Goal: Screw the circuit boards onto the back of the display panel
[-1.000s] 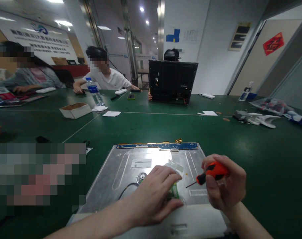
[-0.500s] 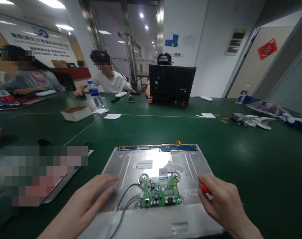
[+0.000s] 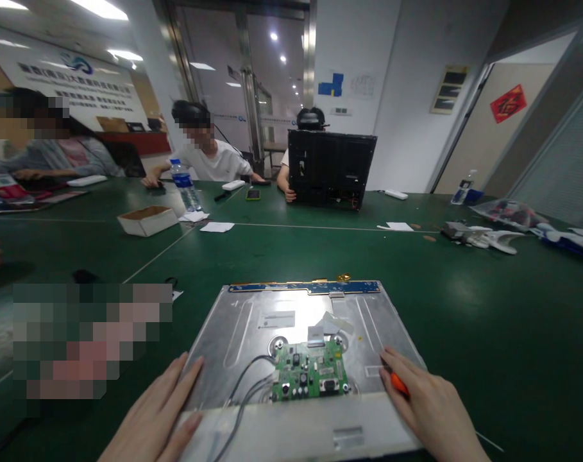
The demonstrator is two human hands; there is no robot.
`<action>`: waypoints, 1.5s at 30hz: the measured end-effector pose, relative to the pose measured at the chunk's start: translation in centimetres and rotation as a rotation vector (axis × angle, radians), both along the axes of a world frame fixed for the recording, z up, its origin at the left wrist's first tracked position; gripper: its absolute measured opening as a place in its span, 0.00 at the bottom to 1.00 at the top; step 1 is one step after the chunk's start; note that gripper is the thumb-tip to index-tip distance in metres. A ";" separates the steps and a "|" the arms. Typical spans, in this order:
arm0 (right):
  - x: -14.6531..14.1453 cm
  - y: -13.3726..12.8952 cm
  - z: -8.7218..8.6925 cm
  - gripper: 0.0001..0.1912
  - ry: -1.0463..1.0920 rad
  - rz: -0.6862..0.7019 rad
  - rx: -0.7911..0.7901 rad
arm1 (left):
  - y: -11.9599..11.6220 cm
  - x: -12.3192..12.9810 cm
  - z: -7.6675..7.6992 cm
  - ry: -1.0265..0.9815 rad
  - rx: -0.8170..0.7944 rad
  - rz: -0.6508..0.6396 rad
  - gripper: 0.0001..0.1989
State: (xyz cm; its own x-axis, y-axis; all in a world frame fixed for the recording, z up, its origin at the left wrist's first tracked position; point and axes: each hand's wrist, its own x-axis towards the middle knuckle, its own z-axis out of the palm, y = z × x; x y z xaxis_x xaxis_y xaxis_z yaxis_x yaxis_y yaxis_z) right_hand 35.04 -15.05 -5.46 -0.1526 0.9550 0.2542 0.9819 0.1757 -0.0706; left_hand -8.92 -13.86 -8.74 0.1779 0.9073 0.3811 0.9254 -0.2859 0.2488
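Note:
A display panel [image 3: 310, 420] lies back-side up in front of me, its bare metal reflecting light. A green circuit board [image 3: 310, 372] is mounted on its lower middle, with dark cables [image 3: 243, 398] running from the board's left side. Along the far edge runs a narrow blue board [image 3: 272, 288]. My left hand [image 3: 159, 404] rests at the panel's left edge, fingers extended and thumb apart. At the right edge, my right hand [image 3: 430, 404] lies over the panel with an orange-handled screwdriver [image 3: 399, 384] tucked under its fingers; most of the tool is hidden.
Across the green table [image 3: 272, 253], a person holds up a black monitor housing [image 3: 332, 170]. An open box [image 3: 147, 221], a water bottle [image 3: 184, 185] and paper [image 3: 217, 227] stand left of centre. White and grey parts [image 3: 478, 237] lie right. Other people sit far left.
My left hand has moved down and left, from above the panel to its left edge. My right hand has lowered slightly and flattened onto the right side, still with the screwdriver.

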 end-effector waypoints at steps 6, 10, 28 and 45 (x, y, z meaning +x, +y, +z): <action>0.5 0.1 0.3 0.22 -0.005 -0.030 -0.034 | 0.5 -0.4 0.0 0.039 -0.063 -0.072 0.29; 2.7 0.2 1.0 0.22 -0.010 -0.129 -0.082 | 1.8 0.2 1.3 0.120 -0.163 -0.206 0.30; 10.2 5.1 2.0 0.29 0.159 -0.374 -0.013 | 4.7 18.3 7.8 0.235 -0.550 -0.564 0.42; 20.6 5.0 1.9 0.20 0.113 -0.370 -0.067 | 5.8 25.0 6.7 0.100 -0.488 -0.691 0.45</action>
